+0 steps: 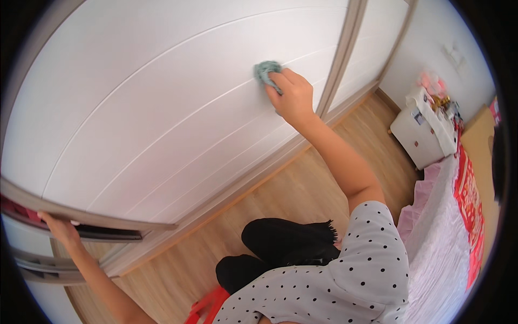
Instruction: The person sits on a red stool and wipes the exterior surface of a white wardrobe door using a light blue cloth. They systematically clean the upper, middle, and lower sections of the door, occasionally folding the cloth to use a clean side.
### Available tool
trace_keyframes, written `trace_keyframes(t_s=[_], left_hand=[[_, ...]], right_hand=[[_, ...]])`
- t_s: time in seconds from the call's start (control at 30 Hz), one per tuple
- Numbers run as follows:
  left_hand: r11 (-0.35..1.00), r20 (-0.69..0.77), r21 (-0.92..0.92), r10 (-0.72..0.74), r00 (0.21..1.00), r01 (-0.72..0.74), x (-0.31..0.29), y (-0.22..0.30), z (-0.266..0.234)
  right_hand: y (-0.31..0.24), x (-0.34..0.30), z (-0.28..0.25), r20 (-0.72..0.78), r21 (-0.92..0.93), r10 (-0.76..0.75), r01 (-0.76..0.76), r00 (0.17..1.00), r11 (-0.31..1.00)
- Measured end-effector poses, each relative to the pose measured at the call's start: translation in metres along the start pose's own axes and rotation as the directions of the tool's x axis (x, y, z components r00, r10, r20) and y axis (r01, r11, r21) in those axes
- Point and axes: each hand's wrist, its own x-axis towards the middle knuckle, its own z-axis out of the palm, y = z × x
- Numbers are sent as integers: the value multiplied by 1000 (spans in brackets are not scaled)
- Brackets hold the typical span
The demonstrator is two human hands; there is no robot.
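My right hand (pixel 294 97) is closed on a crumpled grey-green cloth (pixel 266 70) and presses it against the white sliding door panel (pixel 178 86), close to the panel's right frame. Thin horizontal grooves run across this panel. At the lower left, my left hand (pixel 60 229) rests on the brown edge frame (pixel 108 215) of the same door. Its fingers bend round the frame, and their tips are partly hidden. Beside that hand a gap shows dark red cloth (pixel 19 210) inside the wardrobe.
Another white door panel (pixel 372 43) stands at the right. A white bedside cabinet (pixel 418 135) with items on top stands near the wall, next to a bed with a pale cover (pixel 437 232). Below me are wooden flooring (pixel 291 189) and a red stool (pixel 208 308).
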Motion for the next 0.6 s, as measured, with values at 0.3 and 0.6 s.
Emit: trace_keyframes(t_s=[0.3,0.6], left_hand=[[998,-77,14,59,995,-58,-24,16,30],[995,-162,72,75,984,-64,-47,27,61]], right_hand=[[174,16,-23,-157,-97,496,-513,854,853],[94,-8,17,-220,310,514,-441,829,842]])
